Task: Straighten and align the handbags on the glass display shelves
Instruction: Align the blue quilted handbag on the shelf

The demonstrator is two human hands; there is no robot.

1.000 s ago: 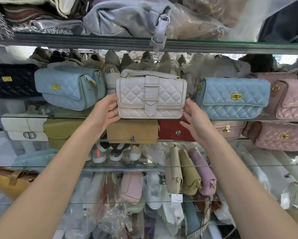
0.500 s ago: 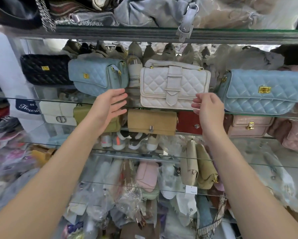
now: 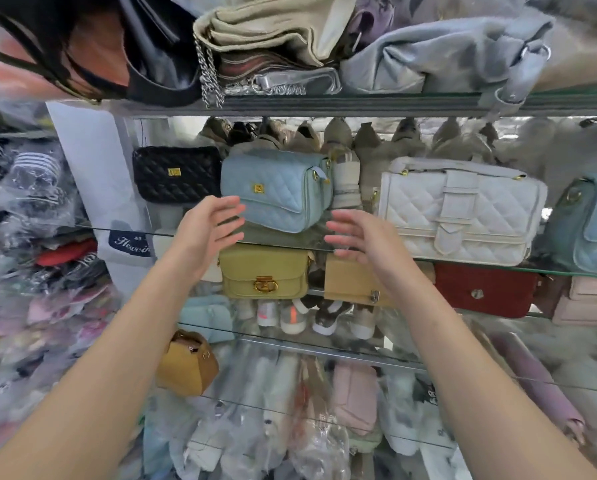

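— Where is the light blue handbag placed?

— It is set on the glass shelf, between the black handbag on its left and the white handbag on its right. It is turned at a slant, so that its right end panel is shown as well as its front flap. The black handbag is touched or nearly touched by it. A clear gap, where a pale shoe is seen, is left before the white one.

— How are the hands held?

— The left hand is raised at the bag's lower left corner, its fingers spread and straight. Nothing is gripped. Whether the corner is touched cannot be told, since the fingertips are blurred. The right hand is held just beside the bag's lower right corner, its fingers likewise spread and pointed towards the bag. Nothing is held by it, and a small gap is seen between fingertips and bag.

— What is shown below?

— An olive handbag with a gold clasp is stood on the shelf beneath. A tan bag is partly covered by the right hand, and a red bag is placed further right.
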